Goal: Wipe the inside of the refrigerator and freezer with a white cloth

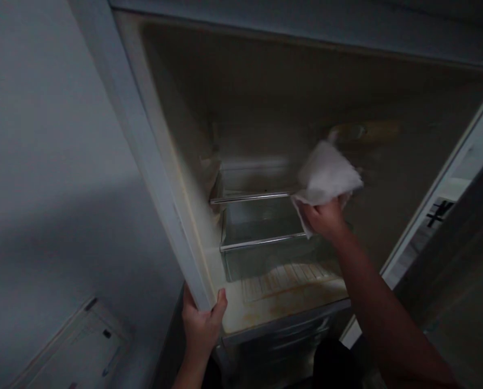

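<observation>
My right hand (326, 217) is inside an open refrigerator (172, 183), closed on a white cloth (328, 167). The cloth is folded, slightly blurred, and held up toward the back wall, below a yellowed fitting (365, 131). My left hand (203, 321) grips the refrigerator's lower left front edge, with the thumb on the inner side and the other fingers round the outside. Two glass shelves with shiny front trims, an upper (249, 198) and a lower (261, 244), sit deep in the compartment. Brown-yellow stains mark the compartment floor (290, 302).
Below the compartment are dark drawers (282, 346). A pale wall (55, 135) fills the left, with a white panel (79, 346) low on it. The open door (456, 270) stands at the right. Dim light leaves the upper interior dark.
</observation>
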Tool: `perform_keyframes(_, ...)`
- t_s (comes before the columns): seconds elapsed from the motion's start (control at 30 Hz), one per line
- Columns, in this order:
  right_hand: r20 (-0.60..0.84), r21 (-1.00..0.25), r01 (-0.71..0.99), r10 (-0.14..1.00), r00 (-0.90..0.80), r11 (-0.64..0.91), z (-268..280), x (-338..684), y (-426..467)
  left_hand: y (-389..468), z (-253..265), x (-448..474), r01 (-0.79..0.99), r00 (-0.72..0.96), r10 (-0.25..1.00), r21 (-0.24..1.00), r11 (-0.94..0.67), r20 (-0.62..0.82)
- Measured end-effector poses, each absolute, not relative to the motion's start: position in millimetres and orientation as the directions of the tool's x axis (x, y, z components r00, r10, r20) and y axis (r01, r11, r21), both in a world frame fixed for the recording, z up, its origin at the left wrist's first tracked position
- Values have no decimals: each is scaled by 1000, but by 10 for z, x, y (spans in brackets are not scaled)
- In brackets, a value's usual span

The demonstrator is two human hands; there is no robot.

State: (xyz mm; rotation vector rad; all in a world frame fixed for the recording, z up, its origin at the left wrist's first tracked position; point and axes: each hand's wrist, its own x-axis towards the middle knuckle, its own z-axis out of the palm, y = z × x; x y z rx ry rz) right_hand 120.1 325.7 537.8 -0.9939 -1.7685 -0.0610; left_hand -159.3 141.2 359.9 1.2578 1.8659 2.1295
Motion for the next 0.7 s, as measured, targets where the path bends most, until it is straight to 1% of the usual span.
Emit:
perform_keyframes(0.03,794,-275,707,569,-216,652,5499,1098,3226,1416,3583,-1602,451,-675,520,850,-271,524)
perform_keyframes(0.07,767,-187,758,575,-284,624,5621,981,3188,1419,3568,-1609,445,-675,525,854,-270,518)
perform_keyframes(0.1,725,-136,794,606,-327,592,5735,849,3140,1422,3555,-1616,442,-675,529,856,-268,514)
perform_keyframes(0.17,627,-83,821,670,-397,564,5921,541,3022,1424,3543,-1623,443,-677,532,858,-259,510)
perform_keyframes(0.2,586,-63,808,677,-445,585,5989,368,2957,1423,3544,-1624,447,-678,530,858,-252,509)
perform_keyframes(0.27,540,-33,741,636,-551,671,6084,19,2839,1419,3557,-1619,456,-685,521,857,-240,510)
perform_keyframes(0.33,531,-24,661,570,-627,750,6127,-278,2759,1411,3579,-1611,461,-685,518,855,-238,513)
perform_keyframes(0.43,584,-68,592,513,-629,803,6055,-501,2718,1400,3599,-1602,457,-685,520,857,-238,510)
perform_keyframes(0.53,687,-177,471,451,-569,864,5712,-485,2648,1403,3586,-1605,464,-679,519,851,-244,519)
perform_keyframes(0.6,693,-310,321,444,-568,895,5334,-448,2517,1416,3564,-1615,464,-676,513,846,-262,529)
perform_keyframes(0.63,653,-388,239,449,-610,890,5126,-444,2430,1423,3554,-1621,461,-674,511,844,-275,534)
perform_keyframes(0.67,618,-477,173,469,-631,862,4924,-453,2339,1430,3545,-1627,455,-670,511,842,-289,538)
perform_keyframes(0.7,591,-546,147,503,-631,825,4742,-476,2255,1435,3540,-1632,451,-670,508,840,-301,542)
